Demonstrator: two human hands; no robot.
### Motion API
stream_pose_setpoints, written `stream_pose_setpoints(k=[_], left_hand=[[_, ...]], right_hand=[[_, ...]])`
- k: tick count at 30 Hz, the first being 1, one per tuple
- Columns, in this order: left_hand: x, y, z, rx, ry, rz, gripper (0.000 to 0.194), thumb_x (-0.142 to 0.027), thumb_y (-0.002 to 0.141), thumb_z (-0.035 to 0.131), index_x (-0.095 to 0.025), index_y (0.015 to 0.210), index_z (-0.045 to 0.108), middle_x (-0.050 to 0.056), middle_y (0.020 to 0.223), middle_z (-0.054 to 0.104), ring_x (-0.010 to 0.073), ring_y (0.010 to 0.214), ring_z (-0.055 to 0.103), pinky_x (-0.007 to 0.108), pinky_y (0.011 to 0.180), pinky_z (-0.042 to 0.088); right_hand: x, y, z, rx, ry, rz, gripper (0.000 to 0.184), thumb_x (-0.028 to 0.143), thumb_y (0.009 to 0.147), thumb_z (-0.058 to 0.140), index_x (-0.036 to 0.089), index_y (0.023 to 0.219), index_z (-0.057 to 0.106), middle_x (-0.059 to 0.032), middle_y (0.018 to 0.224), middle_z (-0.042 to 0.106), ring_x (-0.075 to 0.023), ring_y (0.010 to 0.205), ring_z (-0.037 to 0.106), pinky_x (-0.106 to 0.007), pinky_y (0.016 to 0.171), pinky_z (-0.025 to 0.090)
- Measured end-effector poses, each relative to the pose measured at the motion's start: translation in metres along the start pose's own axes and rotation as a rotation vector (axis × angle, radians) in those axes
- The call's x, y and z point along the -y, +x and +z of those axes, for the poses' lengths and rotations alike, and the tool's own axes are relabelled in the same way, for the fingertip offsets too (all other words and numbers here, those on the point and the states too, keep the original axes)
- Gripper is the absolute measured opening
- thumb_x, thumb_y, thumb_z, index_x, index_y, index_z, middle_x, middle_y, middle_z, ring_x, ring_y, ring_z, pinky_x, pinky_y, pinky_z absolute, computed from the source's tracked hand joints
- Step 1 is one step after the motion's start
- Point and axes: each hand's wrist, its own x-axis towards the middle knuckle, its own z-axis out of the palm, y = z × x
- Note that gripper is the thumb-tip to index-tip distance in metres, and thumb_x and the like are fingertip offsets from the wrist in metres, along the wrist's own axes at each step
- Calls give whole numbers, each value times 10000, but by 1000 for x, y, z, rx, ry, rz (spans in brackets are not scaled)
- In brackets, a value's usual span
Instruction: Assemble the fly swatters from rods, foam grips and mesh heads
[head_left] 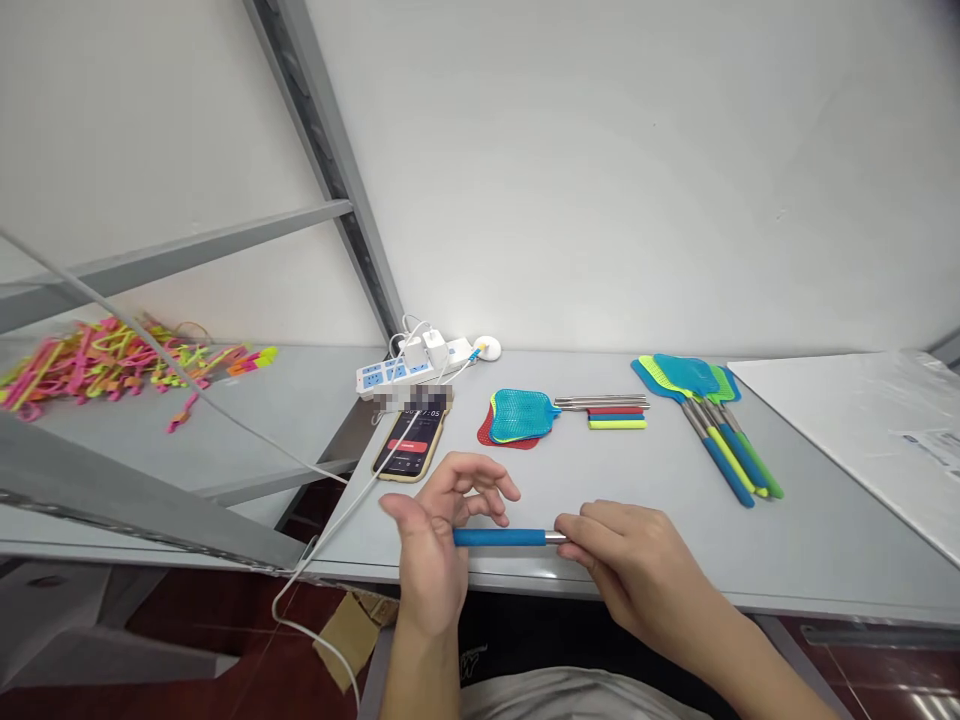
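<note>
**Blue-handled rod (500, 537) held crosswise over the near part of the table (840, 500)**

The rod's long axis is laid left to right, nearly level and roughly parallel to the table's near edge. Its blue end is directed leftward and is met by the palm of the left hand (439, 545), whose grip is wide, with thumb spread and fingers loosely curled. The metal shaft (555, 537) is pinched in the right hand (634, 550), by which its other end is hidden. Beyond, stacked swatters (523, 415) are placed with shafts pointing right, beside red, blue and yellow grips (617, 425). Farther right, a second group of swatters (690, 375) is fanned, with handles directed toward the near edge. A phone (411, 440) is set left of the stack.
</note>
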Motion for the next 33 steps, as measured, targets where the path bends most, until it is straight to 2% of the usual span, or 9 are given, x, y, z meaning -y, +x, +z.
stream_pose_setpoints(k=[5, 9, 11, 13, 16, 18, 25, 28, 33], left_hand=[[5, 5, -2, 96, 353, -169, 345, -518, 961, 482, -218, 987, 650, 22, 900, 675, 170, 810, 566, 269, 738, 452], [5, 8, -7, 203, 591, -278, 282, -490, 957, 503, -255, 1049, 630, -19, 837, 647, 168, 741, 539, 261, 670, 401], [6, 10, -17, 118, 630, -277, 304, -484, 986, 433, -258, 1084, 612, -19, 821, 637, 177, 738, 538, 267, 666, 393], [9, 12, -29, -26, 658, -251, 315, -481, 989, 421, -253, 1115, 599, -5, 877, 649, 193, 805, 561, 273, 708, 403], [13, 16, -42, -182, 660, -223, 317, -482, 977, 450, -244, 1135, 586, 20, 1013, 658, 208, 913, 577, 279, 781, 410], [17, 18, -43, -191, 622, -224, 309, -482, 974, 455, -237, 1108, 588, 18, 992, 654, 201, 893, 576, 273, 782, 411], [31, 23, -27, -39, 560, -326, 345, -478, 992, 389, -210, 969, 605, -18, 712, 554, 158, 624, 457, 249, 575, 326], [34, 24, -29, 28, 580, -366, 351, -490, 1002, 356, -223, 985, 582, -32, 667, 501, 153, 589, 416, 253, 552, 288], [36, 23, -26, 34, 679, -401, 359, -496, 1011, 290, -230, 922, 513, -18, 667, 511, 171, 596, 450, 263, 557, 273]], right_hand=[[-25, 33, -8, 57, -78, -74, 184, 247, 997, 470, 212, 989, 651, -22, 765, 615, -173, 712, 515, -302, 659, 402], [-43, 70, -1, -68, -150, -111, 257, 345, 958, 551, 221, 1177, 605, -111, 1170, 617, -258, 1099, 535, -419, 936, 445], [-53, 87, 13, -134, -163, -40, 560, 429, 912, 608, 199, 1395, 442, -167, 1441, 446, -293, 1311, 423, -462, 1050, 402], [-64, 100, 31, -105, -207, 48, 813, 485, 881, 631, 187, 1524, 234, -185, 1575, 266, -315, 1434, 284, -510, 1119, 337], [-79, 109, 59, 56, -288, 98, 949, 567, 883, 580, 191, 1575, 50, -176, 1635, 119, -329, 1504, 97, -584, 1162, 231], [-86, 109, 72, 142, -305, 107, 966, 629, 892, 510, 183, 1580, -1, -177, 1640, 72, -321, 1508, 40, -595, 1168, 202], [-89, 102, 86, 190, -360, 71, 873, 672, 905, 431, 146, 1562, 200, -198, 1619, 151, -338, 1496, 115, -627, 1145, 236], [-90, 102, 88, 201, -368, 22, 768, 608, 936, 441, 137, 1526, 306, -205, 1595, 233, -338, 1487, 166, -625, 1132, 271], [-93, 99, 92, 186, -360, -16, 676, 554, 964, 439, 132, 1490, 380, -190, 1564, 325, -330, 1474, 229, -615, 1124, 296]])
